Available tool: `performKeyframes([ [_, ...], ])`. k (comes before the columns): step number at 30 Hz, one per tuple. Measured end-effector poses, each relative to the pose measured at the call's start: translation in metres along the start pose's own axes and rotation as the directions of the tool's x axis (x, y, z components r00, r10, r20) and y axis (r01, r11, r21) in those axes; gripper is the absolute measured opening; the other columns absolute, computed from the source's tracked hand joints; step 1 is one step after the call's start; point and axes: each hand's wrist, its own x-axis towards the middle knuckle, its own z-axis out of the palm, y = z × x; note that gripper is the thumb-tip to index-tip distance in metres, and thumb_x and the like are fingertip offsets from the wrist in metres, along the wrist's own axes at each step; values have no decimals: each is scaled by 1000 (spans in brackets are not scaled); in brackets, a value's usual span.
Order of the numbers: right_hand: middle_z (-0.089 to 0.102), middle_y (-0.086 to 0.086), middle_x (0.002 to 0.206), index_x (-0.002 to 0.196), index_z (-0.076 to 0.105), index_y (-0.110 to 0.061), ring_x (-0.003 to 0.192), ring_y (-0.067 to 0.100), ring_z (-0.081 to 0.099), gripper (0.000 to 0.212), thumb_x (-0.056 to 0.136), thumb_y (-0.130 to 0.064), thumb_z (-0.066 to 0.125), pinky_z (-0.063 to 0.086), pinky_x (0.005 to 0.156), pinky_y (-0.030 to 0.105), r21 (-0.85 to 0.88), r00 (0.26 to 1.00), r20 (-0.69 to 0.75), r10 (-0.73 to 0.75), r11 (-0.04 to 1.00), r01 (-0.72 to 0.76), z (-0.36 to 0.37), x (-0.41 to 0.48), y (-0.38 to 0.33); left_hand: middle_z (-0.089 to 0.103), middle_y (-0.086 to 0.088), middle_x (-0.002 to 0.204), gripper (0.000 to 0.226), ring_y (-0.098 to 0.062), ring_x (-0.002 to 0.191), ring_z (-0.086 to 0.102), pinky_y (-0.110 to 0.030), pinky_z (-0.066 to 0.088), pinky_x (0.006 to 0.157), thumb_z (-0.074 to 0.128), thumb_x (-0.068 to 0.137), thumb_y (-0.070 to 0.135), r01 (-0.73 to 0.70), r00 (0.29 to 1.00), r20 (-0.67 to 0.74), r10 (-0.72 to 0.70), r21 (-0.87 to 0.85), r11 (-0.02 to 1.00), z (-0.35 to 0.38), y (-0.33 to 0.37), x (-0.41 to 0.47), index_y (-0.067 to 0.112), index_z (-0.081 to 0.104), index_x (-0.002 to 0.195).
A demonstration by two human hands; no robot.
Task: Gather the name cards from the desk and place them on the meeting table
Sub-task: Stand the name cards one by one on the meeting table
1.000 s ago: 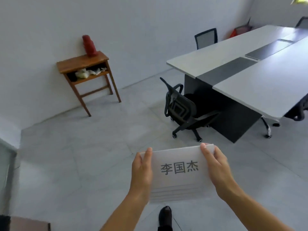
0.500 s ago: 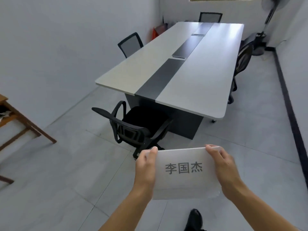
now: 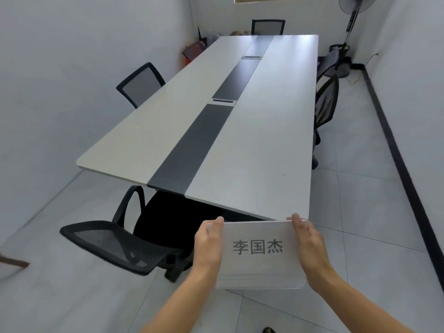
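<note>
Head view, only one: both hands carry a stack of name cards (image 3: 260, 255) out in front, off any surface, held just short of the near right corner of the meeting desk (image 3: 264, 145). Left hand (image 3: 208, 246) clamps the stack's left edge, fingers wrapped round the side; right hand (image 3: 310, 246) flat against the right edge, fingertips hooked over the top corner, so the stack is squeezed between the two palms. Top card is a clear plate with dark print reading 李国杰; layered edges show at the bottom, probably several cards, count not clear. Step in hand, judging by this: transport, gathering done, placing not yet started, desk top bare with a dark centre strip (image 3: 192, 150). Next move calls for closing on the near edge, lowering the stack onto the white top by the right corner, then peeling cards off one at a time. Black mesh chair (image 3: 115, 243) sits at the near end, left of the hands, could get in the way. No brand marks readable anywhere.
</note>
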Motion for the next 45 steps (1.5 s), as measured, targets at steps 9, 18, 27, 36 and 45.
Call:
performKeyframes([
  [9,64,7,87,97,60,-7,79,24,61,42,95,-47,46,51,75,42,-7,996,-78,40,999,-41,29,152,-31,61,-2,89,31,-19,81,59,-31,46,71,48,93,44,33,991,129,-35,12,999,49,43,154,15,55,90],
  [18,64,7,85,96,66,-8,71,20,57,38,81,-42,57,43,60,31,-13,980,-161,114,993,-118,66,290,-69,65,-3,103,44,-19,94,64,-35,54,80,56,74,61,-101,945,326,31,200,975,83,79,316,26,54,101],
  [27,60,6,78,92,65,-4,64,18,54,40,78,-40,54,42,54,27,-7,962,-237,138,990,-144,82,381,-65,54,5,119,66,-16,110,55,-36,53,91,80,62,44,-286,878,475,61,419,861,112,75,422,36,43,116],
  [36,64,-10,116,90,64,-25,108,13,57,38,75,-59,58,40,88,29,-220,991,-131,37,973,-65,72,415,-38,54,7,120,68,-17,108,56,-32,50,93,81,70,29,-346,868,491,77,485,803,117,57,455,31,44,127],
  [45,58,-13,132,127,56,-35,127,12,48,52,78,-48,69,34,102,31,-849,949,315,-8,444,286,32,429,-70,55,4,128,63,-18,113,52,-36,46,96,77,74,36,-371,858,513,-14,639,674,113,72,459,31,44,127],
])
